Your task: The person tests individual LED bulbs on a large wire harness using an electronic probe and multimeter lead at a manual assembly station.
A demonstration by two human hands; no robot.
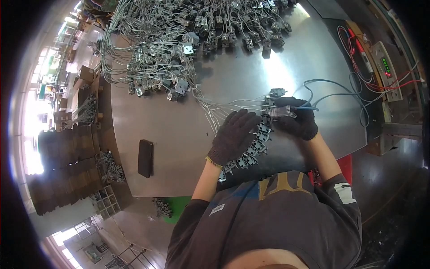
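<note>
A curved row of small grey-black electrical parts (253,151) with pale wires (217,110) lies near the table's front edge. My left hand (235,136), in a dark knit glove, rests flat over the wires and the row's left side, fingers stretched out. In a matching glove, my right hand (299,121) is closed around a tape-wrapped test connector (281,112) with blue cables (331,94). The connector is against the upper part of the row; its contact end is hard to make out.
A large heap of wired metal parts (170,54) covers the back left of the metal table (179,134). A dark phone-like case (145,158) lies at left. On the right stand a meter with a green display (387,67) and red test leads (358,47).
</note>
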